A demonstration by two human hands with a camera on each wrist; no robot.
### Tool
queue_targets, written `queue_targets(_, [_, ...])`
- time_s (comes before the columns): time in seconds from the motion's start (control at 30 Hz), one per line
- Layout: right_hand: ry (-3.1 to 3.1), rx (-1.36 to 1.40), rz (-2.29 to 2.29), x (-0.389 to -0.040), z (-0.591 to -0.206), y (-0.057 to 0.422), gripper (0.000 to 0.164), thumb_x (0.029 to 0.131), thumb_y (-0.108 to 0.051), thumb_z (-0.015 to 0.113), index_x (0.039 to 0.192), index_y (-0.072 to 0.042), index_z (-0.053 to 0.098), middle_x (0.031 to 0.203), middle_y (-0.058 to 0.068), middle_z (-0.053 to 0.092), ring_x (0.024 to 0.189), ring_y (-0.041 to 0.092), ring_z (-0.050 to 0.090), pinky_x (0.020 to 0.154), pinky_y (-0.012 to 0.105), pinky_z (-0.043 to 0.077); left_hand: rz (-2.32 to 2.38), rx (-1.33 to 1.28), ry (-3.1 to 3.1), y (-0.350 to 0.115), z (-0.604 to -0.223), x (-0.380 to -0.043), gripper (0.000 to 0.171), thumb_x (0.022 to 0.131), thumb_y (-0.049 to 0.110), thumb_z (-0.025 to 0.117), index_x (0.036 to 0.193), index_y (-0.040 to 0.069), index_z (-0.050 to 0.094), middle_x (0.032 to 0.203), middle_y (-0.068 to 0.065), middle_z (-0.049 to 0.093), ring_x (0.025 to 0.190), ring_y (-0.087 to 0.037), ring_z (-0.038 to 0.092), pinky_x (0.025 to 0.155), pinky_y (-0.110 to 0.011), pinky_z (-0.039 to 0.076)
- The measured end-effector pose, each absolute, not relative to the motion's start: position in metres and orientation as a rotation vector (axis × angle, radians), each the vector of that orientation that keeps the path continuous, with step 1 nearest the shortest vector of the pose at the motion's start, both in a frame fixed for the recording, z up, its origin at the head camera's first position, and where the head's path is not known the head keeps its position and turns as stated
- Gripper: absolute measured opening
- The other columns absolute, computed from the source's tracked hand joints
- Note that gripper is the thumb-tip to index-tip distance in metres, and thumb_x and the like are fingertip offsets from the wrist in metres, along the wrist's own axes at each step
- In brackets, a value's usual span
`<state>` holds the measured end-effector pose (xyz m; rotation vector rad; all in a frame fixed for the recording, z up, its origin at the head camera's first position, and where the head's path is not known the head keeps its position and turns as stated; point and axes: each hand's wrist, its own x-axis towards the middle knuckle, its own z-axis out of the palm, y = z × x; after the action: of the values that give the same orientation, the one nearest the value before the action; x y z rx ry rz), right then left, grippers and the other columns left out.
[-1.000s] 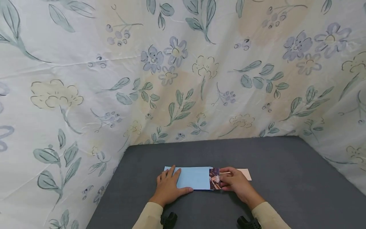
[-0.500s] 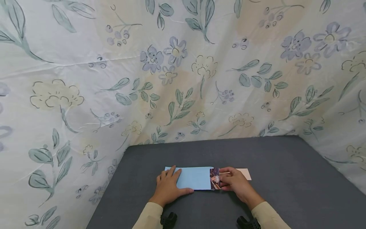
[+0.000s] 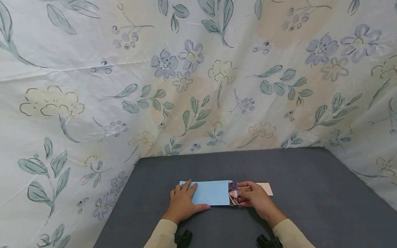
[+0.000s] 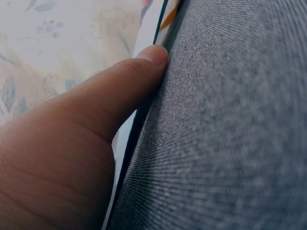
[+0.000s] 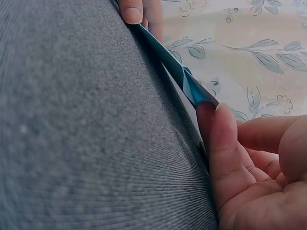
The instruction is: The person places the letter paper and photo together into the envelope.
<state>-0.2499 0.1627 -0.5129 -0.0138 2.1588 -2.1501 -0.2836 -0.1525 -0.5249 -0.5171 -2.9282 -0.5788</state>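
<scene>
A light blue envelope (image 3: pixel 212 193) lies flat on the grey table. My left hand (image 3: pixel 183 202) rests spread on its left part, fingers on top and the thumb along the near edge. In the left wrist view that thumb (image 4: pixel 153 55) lies straight against the paper's edge. A dark, colourful photo card (image 3: pixel 233 193) sticks out of the envelope's right end, the rest of it hidden inside. My right hand (image 3: pixel 255 199) pinches the card's outer end between thumb and fingers. The right wrist view shows the envelope's mouth (image 5: pixel 192 88) gaping slightly around the card.
A pale pink paper piece (image 3: pixel 266 188) shows beyond the right hand, partly covered by it. The grey table (image 3: pixel 310 179) runs back to a floral cloth (image 3: pixel 198 79) hanging behind and at both sides. Black wrist devices sit below each hand.
The envelope and my left hand have crept slightly to the right, so a little less of the photo card shows. My right hand has stayed in place.
</scene>
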Motion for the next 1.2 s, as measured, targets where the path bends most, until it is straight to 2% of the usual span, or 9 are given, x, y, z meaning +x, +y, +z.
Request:
queue_targets(0.57, [2.136, 0.010, -2.158, -0.251, -0.511, 0.164, 0.039, 0.104, 0.002, 0.065, 0.140, 0.014, 0.055, 0.105, 0.016, 0.070, 0.083, 0.025, 0.069, 0.069, 0.036, 0.063, -0.576, -0.529, -2.922, -0.145, -0.525, -0.284, 0.114, 0.075, 0.095, 0.071, 0.158, 0.017, 0.061, 0.166, -0.015, 0.046, 0.139, -0.043, 0.043, 0.109, -0.070, 0.033])
queue_targets(0.97, [2.124, -0.008, -2.160, -0.255, -0.513, 0.166, 0.039, 0.103, 0.003, 0.066, 0.139, 0.015, 0.055, 0.104, 0.016, 0.069, 0.084, 0.025, 0.069, 0.071, 0.036, 0.063, -0.597, -0.530, -2.893, -0.138, -0.520, -0.280, 0.111, 0.076, 0.091, 0.074, 0.155, 0.013, 0.064, 0.162, -0.018, 0.049, 0.136, -0.044, 0.045, 0.107, -0.070, 0.034])
queue_targets(1.2, [2.122, -0.041, -2.159, -0.258, -0.513, 0.168, 0.038, 0.103, 0.002, 0.067, 0.137, 0.016, 0.055, 0.102, 0.015, 0.070, 0.084, 0.024, 0.069, 0.071, 0.035, 0.063, -0.546, -0.527, -2.910, -0.135, -0.521, -0.282, 0.113, 0.075, 0.094, 0.071, 0.156, 0.015, 0.063, 0.163, -0.016, 0.048, 0.137, -0.042, 0.045, 0.108, -0.068, 0.034])
